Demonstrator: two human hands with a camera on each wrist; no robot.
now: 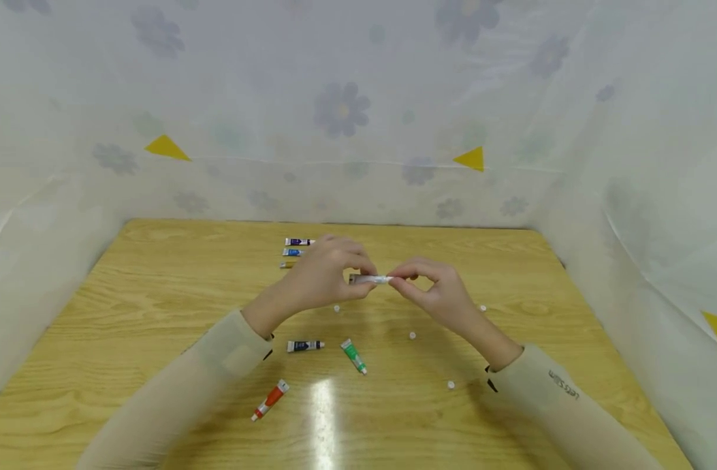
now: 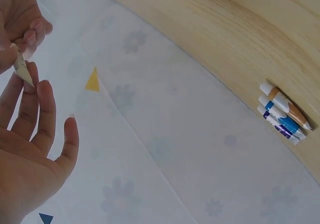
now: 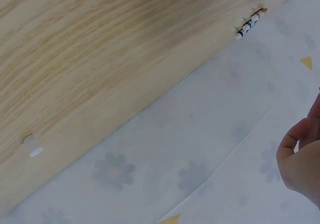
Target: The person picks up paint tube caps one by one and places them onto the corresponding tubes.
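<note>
Both hands hold one small white paint tube (image 1: 370,279) above the middle of the wooden table (image 1: 159,287). Left hand (image 1: 326,274) pinches the tube's body; right hand (image 1: 431,287) pinches its other end. Judged light, soft-walled, easily dented: grip the crimped end or shoulder, not mid-body. Six more tubes lie on the table, three in a row (image 2: 282,113) by the far edge. Loose white caps (image 1: 413,335) lie nearby. No containers seen.

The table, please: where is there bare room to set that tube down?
The table's right and left edges lie bare. Crowded: three tubes at the back, the green tube, orange tube and scattered caps in front.
</note>
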